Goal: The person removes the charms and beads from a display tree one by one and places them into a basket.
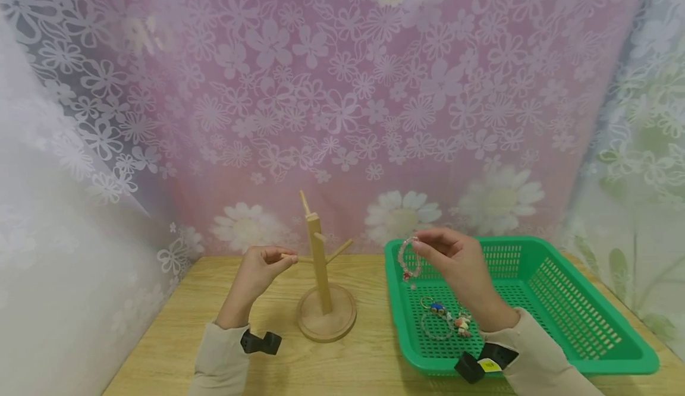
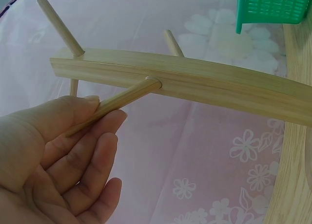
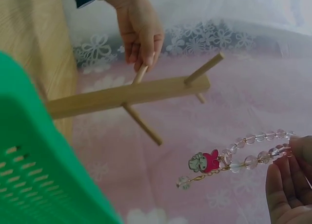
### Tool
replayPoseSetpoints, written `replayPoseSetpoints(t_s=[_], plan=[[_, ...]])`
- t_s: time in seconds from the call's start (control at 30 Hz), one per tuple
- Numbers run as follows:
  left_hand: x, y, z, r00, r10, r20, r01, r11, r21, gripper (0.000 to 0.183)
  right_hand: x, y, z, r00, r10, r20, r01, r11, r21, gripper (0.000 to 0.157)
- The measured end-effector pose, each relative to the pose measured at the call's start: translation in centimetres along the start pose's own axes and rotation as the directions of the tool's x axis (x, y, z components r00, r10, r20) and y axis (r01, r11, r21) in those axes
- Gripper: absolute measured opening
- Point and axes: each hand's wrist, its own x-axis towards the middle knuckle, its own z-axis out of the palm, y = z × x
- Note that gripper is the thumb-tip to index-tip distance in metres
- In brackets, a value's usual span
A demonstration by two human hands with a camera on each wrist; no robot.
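A wooden peg stand with a round base stands upright on the table. My left hand pinches the tip of its left peg between thumb and forefinger. Up over the near left part of the green basket, my right hand pinches a bracelet by its top. Clear pinkish beads make up the bracelet, and a red-and-white cartoon charm with a short chain and one bead dangles from it. The stand's other pegs carry nothing.
The green plastic basket sits on the right of the wooden table. Inside it lie a clear beaded bracelet, a keyring with a blue charm and a small figure charm. A flowered pink curtain hangs behind.
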Motion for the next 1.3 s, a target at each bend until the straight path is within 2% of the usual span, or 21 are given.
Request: replayPoseSetpoints(t_s=[0.3,0.7,1.0,1.3], plan=[[-0.1,0.1,0.1,1.0,0.001,-0.006,-0.001,1.0,0.002,0.016,-0.7,1.2,-2.7,0.999,0.033,0.005,-0.032,0.985,-0.171,0.028],[-0.1,0.1,0.1,1.0,-0.011,-0.01,0.011,1.0,-0.003,0.014,-1.0,2.1,-5.5,0.993,0.114,0.032,-0.1,0.954,-0.283,0.034],[-0.3,0.4,0.2,1.0,-0.019,-0.01,0.019,1.0,-0.011,0.017,-0.9,2.6,-7.4,0.987,0.157,0.036,-0.139,0.943,-0.301,0.037],[-0.2,0.1,0.1,1.0,-0.017,-0.008,0.017,1.0,-0.014,0.021,-0.4,2.9,-9.1,0.978,0.2,0.054,-0.18,0.951,-0.25,0.038]])
